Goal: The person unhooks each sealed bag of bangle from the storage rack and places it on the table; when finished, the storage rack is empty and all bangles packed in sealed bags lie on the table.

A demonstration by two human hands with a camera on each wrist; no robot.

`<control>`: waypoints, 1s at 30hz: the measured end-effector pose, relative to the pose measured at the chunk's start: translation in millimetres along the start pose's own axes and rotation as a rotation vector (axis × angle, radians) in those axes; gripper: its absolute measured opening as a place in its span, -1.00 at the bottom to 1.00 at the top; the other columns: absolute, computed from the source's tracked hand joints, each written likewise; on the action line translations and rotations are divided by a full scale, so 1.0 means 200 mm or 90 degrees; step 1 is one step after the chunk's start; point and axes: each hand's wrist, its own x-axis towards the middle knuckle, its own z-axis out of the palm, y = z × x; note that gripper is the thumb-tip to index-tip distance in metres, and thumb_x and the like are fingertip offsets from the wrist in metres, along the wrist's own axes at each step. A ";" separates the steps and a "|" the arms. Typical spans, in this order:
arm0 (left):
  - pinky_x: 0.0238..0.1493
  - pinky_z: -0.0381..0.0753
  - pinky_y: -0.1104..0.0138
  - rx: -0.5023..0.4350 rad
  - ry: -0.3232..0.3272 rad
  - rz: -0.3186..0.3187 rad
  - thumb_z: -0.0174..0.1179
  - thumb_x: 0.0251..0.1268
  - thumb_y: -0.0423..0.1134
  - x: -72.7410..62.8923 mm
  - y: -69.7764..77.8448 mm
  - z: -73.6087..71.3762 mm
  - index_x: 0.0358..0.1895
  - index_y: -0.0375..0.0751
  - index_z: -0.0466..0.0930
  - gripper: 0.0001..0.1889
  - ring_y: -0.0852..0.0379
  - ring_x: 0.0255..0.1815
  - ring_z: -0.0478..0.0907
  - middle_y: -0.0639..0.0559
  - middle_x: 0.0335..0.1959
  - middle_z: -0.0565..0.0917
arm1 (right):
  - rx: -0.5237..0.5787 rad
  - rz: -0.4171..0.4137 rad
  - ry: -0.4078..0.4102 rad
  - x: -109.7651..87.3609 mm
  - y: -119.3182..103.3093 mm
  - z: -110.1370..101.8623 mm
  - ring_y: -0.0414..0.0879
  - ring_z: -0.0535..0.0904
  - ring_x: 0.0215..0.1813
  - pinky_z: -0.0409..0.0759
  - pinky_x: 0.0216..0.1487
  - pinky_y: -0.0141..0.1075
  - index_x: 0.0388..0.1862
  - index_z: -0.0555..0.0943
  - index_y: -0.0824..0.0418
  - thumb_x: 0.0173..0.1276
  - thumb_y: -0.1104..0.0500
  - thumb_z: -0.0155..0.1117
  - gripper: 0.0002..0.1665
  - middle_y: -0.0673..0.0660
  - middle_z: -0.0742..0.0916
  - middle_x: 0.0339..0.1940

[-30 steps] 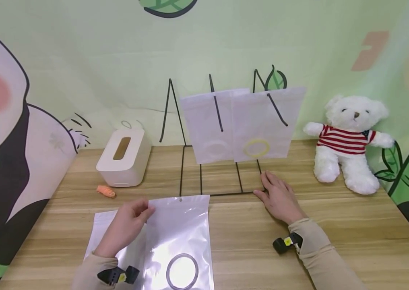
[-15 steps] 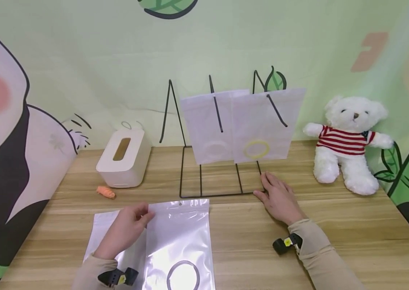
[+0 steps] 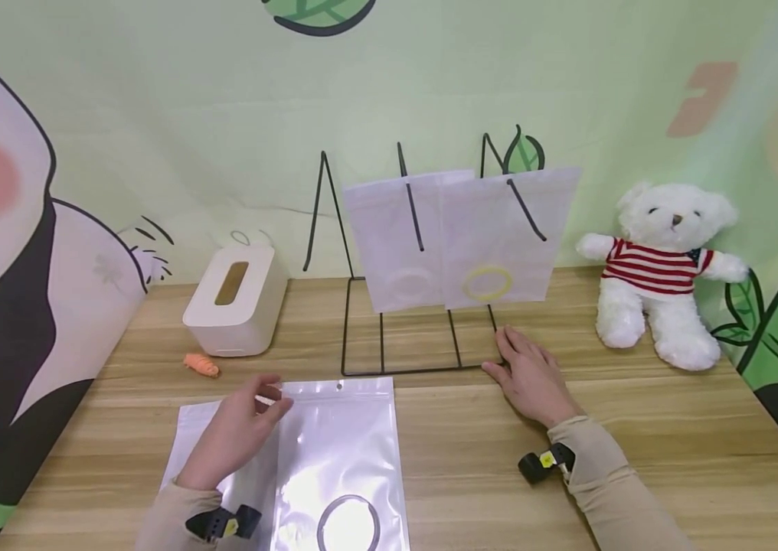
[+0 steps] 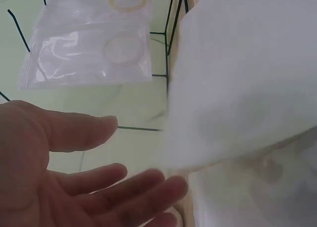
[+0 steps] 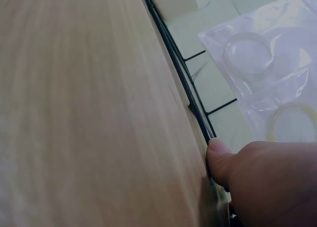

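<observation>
My left hand (image 3: 237, 432) hovers by the upper left edge of a clear zip bag (image 3: 337, 459) with a dark ring inside. Its thumb and fingers are spread apart in the left wrist view, with nothing pinched between them. Another bag (image 3: 189, 436) lies partly under that hand and the ringed one. Farther back stands a black wire display rack (image 3: 423, 370) with upright hooks. My right hand (image 3: 534, 379) holds the front right corner of its base, thumb on the front bar; the other fingertips are hidden in the right wrist view.
Two bags hang on the rack's hooks, one with a pale ring (image 3: 410, 284), one with a yellow ring (image 3: 488, 282). To the left stand a white tissue box (image 3: 237, 306) and a small orange object (image 3: 201, 364). A white teddy bear (image 3: 665, 268) sits at right.
The ringed bag's upper edge has dropped toward the table, and my left fingers have parted from it. My right hand stays at the rack's corner.
</observation>
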 end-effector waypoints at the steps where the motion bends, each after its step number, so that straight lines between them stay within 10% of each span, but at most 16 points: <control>1: -0.17 0.61 0.15 -0.002 0.002 0.003 0.17 0.40 -0.18 0.00 0.00 0.00 0.24 -0.43 0.39 -0.52 -0.08 -0.08 0.61 -0.24 0.00 0.62 | 0.000 0.001 -0.001 0.00 0.00 0.00 0.30 0.19 0.44 0.14 0.34 0.26 0.46 0.20 0.42 0.51 -0.05 0.07 -0.24 0.40 0.29 0.46; 14: 0.04 0.55 0.04 -0.084 0.083 0.089 0.09 0.46 -0.18 0.08 0.18 -0.02 0.12 -0.33 0.51 -0.67 -0.10 0.01 0.58 -0.20 0.05 0.61 | 0.006 0.006 -0.006 0.00 0.00 -0.01 0.30 0.17 0.45 0.10 0.36 0.27 0.46 0.20 0.43 0.51 -0.06 0.06 -0.23 0.40 0.28 0.46; 30: 0.09 0.47 0.14 -0.348 0.245 0.194 0.14 0.37 -0.37 0.27 0.51 0.04 0.17 -0.35 0.48 -0.67 -0.02 0.13 0.50 -0.14 0.10 0.57 | 0.003 0.005 0.000 0.00 0.00 0.00 0.29 0.17 0.45 0.11 0.36 0.25 0.45 0.21 0.43 0.50 -0.07 0.07 -0.23 0.40 0.28 0.46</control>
